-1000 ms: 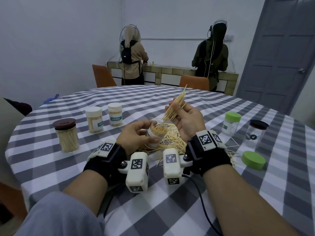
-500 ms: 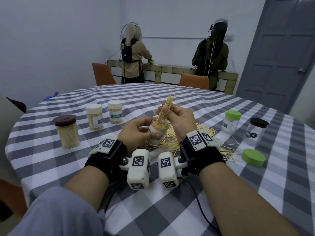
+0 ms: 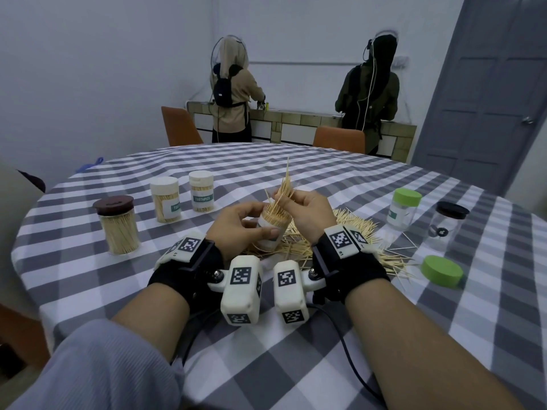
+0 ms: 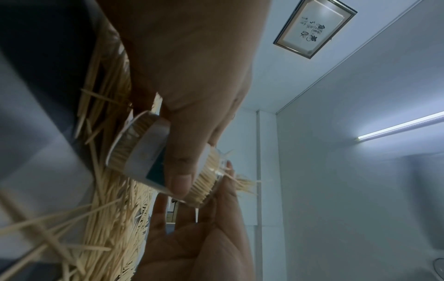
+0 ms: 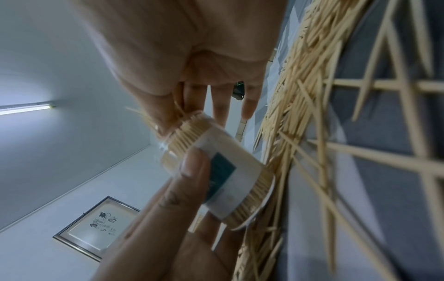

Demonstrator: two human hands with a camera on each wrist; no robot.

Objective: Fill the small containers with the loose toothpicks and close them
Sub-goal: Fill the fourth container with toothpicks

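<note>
My left hand (image 3: 241, 224) grips a small clear container (image 3: 270, 230) with a white and green label, tilted and packed with toothpicks; its thumb lies on the label (image 4: 153, 167). My right hand (image 3: 305, 208) pinches a bundle of toothpicks (image 3: 285, 187) between thumb and forefinger, their lower ends in the container's mouth. The container (image 5: 216, 167) shows in the right wrist view with the bundle (image 5: 153, 119) entering its rim. A heap of loose toothpicks (image 3: 340, 232) lies on the checked tablecloth under and right of both hands.
Left stand a brown-lidded jar (image 3: 118, 226) and two white-capped containers (image 3: 165, 199) (image 3: 202, 190), all full. Right stand a green-capped container (image 3: 404, 208), a black-lidded empty jar (image 3: 447, 226) and a loose green lid (image 3: 441, 272). Two people stand at a far counter.
My right hand has brought the toothpick bundle down and left from above the heap into the container's mouth. The left hand has kept hold of the container.
</note>
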